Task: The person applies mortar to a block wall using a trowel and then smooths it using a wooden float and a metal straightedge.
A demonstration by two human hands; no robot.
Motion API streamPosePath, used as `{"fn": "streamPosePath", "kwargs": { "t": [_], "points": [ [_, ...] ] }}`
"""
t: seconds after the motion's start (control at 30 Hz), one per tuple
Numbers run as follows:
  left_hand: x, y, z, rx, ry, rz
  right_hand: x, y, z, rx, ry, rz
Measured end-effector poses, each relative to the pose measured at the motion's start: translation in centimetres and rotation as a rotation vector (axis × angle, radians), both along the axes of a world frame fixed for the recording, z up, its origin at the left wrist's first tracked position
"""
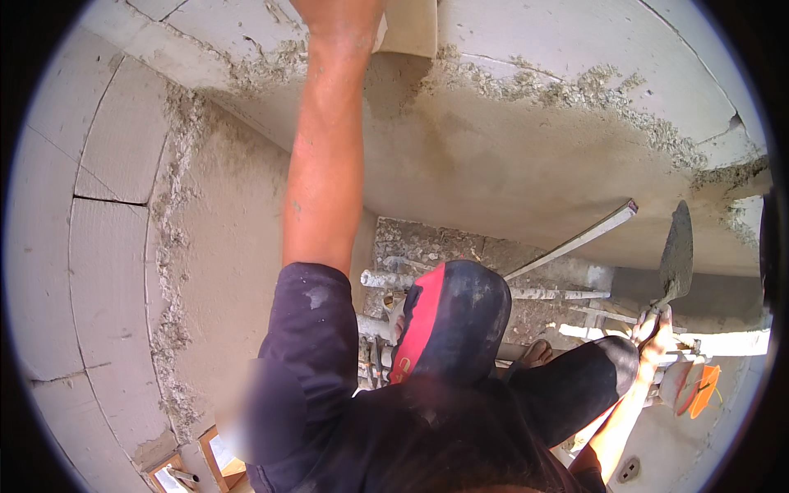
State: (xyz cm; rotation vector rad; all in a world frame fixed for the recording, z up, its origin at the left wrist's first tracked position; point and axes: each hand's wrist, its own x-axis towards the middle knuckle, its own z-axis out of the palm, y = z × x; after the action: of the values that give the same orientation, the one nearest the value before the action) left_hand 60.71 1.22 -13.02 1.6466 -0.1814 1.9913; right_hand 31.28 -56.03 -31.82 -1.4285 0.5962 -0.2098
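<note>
My left arm reaches up to the top edge, where my left hand (337, 18) is mostly cut off and its fingers are hidden; it is beside a flat beige object (407, 29) against the upper wall. At the right, my right hand (653, 333) is closed on the handle of a trowel (677, 246), whose mortar-coated blade points upward. Behind the blade is smoothed grey-beige plaster (509, 156) below pale blocks (559, 33) with rough mortar along their edge. A long pale straightedge bar (575, 238) leans diagonally near my bent knee.
A second plastered wall (230, 205) meets blockwork (111, 279) at the left. Several whitened poles (559, 294) cross below me over a rubble-strewn floor (427, 234). An orange plastic object (704, 390) sits at the lower right, and wooden frames (222, 456) show at the lower left.
</note>
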Motion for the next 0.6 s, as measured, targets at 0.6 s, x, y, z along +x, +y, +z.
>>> {"fn": "streamPosePath", "kwargs": {
  "t": [0.6],
  "points": [
    [-5.6, -1.3, -32.6, -0.373, 0.803, -0.13, -1.1, 1.6, 1.5, -0.003, -0.215, 0.104]
  ]
}}
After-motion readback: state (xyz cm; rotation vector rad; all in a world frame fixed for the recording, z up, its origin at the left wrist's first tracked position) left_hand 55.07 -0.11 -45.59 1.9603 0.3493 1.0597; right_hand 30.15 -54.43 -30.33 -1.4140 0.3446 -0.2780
